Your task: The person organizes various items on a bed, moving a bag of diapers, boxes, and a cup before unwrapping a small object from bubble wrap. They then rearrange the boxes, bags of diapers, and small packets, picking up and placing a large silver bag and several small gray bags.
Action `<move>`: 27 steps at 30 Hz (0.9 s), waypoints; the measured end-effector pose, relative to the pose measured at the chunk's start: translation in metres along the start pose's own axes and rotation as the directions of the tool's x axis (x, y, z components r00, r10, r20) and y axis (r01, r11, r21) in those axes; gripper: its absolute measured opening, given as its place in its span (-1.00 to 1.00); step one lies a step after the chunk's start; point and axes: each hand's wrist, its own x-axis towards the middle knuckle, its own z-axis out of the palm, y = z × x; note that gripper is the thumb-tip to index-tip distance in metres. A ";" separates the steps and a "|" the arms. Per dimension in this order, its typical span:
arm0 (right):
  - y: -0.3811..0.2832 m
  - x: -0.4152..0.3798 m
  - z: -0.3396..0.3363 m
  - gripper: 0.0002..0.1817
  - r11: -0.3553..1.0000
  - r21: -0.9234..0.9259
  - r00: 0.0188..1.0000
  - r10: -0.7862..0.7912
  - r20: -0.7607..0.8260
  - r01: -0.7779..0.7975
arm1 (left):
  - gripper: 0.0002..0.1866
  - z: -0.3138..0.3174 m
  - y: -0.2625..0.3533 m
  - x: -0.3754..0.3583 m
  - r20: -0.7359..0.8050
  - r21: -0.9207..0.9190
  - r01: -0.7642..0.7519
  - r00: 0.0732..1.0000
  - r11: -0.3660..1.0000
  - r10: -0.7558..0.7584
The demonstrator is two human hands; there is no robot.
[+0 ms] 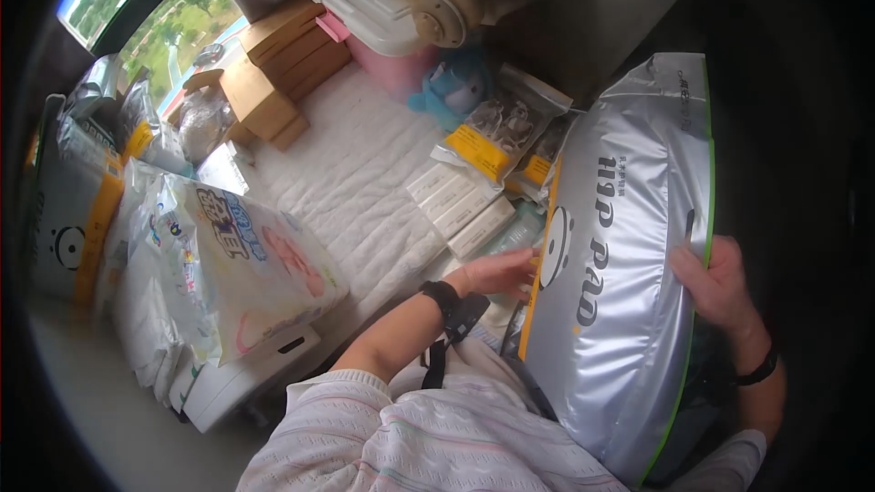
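The silver pad package (620,255) stands tilted on my lap, held between both hands. My right hand (720,287) grips its green-trimmed edge, fingers curled over it; my left hand (497,271) presses flat against the yellow-striped side, fingers together. Beyond lie white boxes (460,205) on the quilted bed (355,173), and a diaper pack (237,255) to the left.

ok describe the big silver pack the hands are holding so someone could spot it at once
Start at the white quilted mat that runs down the middle; the pack stands at its right edge, nearest the camera. It is the large silver pack between the left hand and the right hand. Unlike the white packs on the left, it is shiny silver with a green edge, an orange stripe and dark lettering.
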 end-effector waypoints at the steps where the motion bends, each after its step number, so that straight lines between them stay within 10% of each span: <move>1: -0.011 0.002 -0.002 -0.68 0.999 0.008 0.999 -0.045 0.025 0.045 | -0.29 -0.002 -0.013 0.006 0.037 -0.087 -0.027 0.999 0.996 0.030; 7: -0.016 0.001 0.000 -0.70 0.999 0.014 0.999 0.042 -0.006 -0.042 | -0.43 0.023 -0.002 -0.008 -0.122 -0.281 -0.336 0.942 0.899 0.313; 15: 0.022 0.004 -0.025 -0.77 0.985 0.001 0.965 0.171 -0.200 -0.174 | -0.40 0.031 0.085 -0.001 -0.365 0.438 -0.103 0.887 0.893 0.282; 17: 0.040 0.012 -0.021 -0.79 0.976 0.089 0.938 0.216 -0.270 -0.199 | -0.43 0.011 0.098 0.006 -0.484 0.770 0.028 0.676 0.637 0.556; 19: 0.075 0.021 -0.012 -0.78 0.977 0.025 0.918 0.210 -0.337 -0.214 | -0.52 -0.004 0.119 0.000 -0.278 0.955 0.231 0.469 0.187 0.838; 22: 0.129 0.015 -0.003 -0.78 0.950 -0.033 0.891 0.278 -0.359 -0.309 | -0.51 -0.057 0.150 0.004 -0.175 0.900 0.432 0.249 0.052 0.953; 27: 0.158 -0.005 0.031 -0.74 0.911 -0.089 0.825 0.318 -0.466 -0.402 | -0.28 -0.124 0.199 0.000 -0.603 0.789 0.343 0.596 0.510 0.531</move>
